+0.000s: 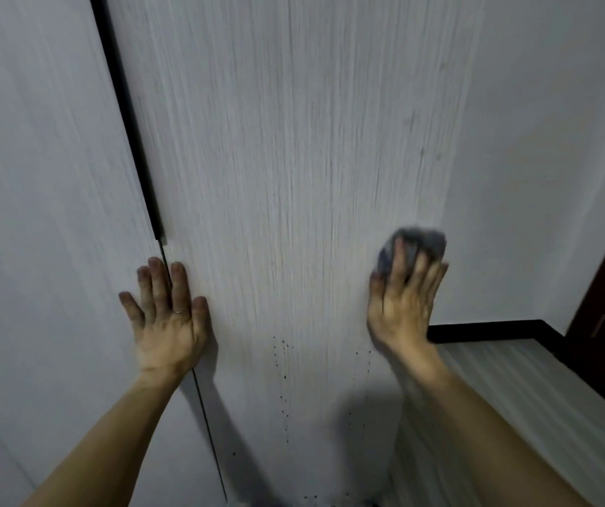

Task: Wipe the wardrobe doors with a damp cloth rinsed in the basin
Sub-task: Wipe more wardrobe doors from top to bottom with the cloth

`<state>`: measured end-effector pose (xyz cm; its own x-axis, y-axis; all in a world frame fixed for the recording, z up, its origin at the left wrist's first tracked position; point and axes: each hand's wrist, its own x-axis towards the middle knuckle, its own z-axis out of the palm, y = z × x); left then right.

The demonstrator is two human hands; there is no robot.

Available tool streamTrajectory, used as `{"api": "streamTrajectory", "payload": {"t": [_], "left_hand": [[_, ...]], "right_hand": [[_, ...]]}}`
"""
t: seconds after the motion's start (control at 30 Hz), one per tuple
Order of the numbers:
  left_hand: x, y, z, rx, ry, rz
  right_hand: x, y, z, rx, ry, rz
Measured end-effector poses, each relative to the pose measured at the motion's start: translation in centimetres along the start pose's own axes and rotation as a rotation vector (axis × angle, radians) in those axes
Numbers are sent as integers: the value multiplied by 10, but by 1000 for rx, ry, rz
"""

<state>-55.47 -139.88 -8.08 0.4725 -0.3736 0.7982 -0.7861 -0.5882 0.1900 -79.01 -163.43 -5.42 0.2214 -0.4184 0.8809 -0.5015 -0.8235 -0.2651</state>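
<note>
You were in a home: tall pale wood-grain wardrobe doors (293, 140) faced you, with a low black-edged cabinet (513, 371) just beside them.

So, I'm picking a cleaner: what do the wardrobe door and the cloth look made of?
The wardrobe door looks like board with a matt, pale grey wood-grain laminate: fine vertical streaks, no gloss. Painted wood is possible. The cloth, bunched under the right hand, looks like soft grey-blue fabric; it is blurred, so the weave is unclear.
</note>
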Motion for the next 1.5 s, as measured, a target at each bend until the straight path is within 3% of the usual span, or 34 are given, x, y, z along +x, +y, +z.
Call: {"api": "streamTrajectory", "payload": {"t": [0.1, 0.17, 0.33, 0.43, 0.57, 0.7, 0.77, 0.87, 1.17, 1.37, 1.5], "left_hand": [[0, -1, 2, 14, 0, -4], [0, -2, 5, 10, 41, 15], [0, -6, 10, -35, 120, 50], [-17, -13, 13, -108, 105, 90], [-55, -40, 34, -49, 67, 148], [-62, -56, 56, 22, 145, 178], [-62, -55, 60, 30, 196, 190], [-63, -60, 62, 11, 210, 225], [-74, -71, 61, -50, 158, 245], [-101, -115, 51, -33, 63, 173], [-98, -123, 50, -18, 45, 201]], "right_hand": [[61, -14, -10, 14, 225, -33], [51, -18, -1, 33, 285, -26], [-113, -20, 68, -3, 35, -188], [-169, -25, 80, -7, -146, -169], [-104, -70, 74, -1, 56, -264], [-71, -106, 87, 27, 174, -152], [-122, -96, 105, 4, 134, -260], [-203, -81, 125, -81, -110, -375], [-98, -159, 115, -18, 169, -197], [-208, -124, 131, -253, -142, -470], [-113, -181, 115, -149, 11, -432]]}}
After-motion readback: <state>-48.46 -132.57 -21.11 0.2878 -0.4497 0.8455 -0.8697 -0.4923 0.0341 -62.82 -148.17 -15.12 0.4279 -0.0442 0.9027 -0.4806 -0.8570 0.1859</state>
